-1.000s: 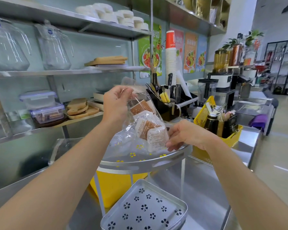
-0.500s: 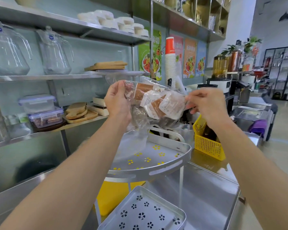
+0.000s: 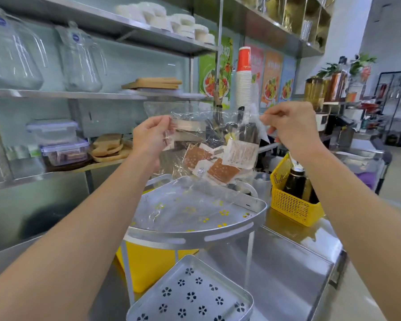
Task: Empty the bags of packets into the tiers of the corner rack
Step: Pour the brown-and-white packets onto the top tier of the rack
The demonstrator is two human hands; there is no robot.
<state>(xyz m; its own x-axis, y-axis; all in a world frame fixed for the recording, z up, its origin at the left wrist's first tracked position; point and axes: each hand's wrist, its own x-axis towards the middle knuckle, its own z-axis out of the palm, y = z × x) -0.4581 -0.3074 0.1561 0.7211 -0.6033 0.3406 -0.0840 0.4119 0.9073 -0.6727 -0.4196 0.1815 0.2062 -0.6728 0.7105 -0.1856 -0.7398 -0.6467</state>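
Left hand and right hand each pinch top edge of clear bag, stretched between them. Packets hang inside, above top tier of corner rack on desk.

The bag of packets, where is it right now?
Centre of the head view: the clear bag of packets hangs between the left hand and right hand, above the rack's top tier.

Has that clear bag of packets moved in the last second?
Yes. The bag has risen off the rack's top tier and now hangs above it.
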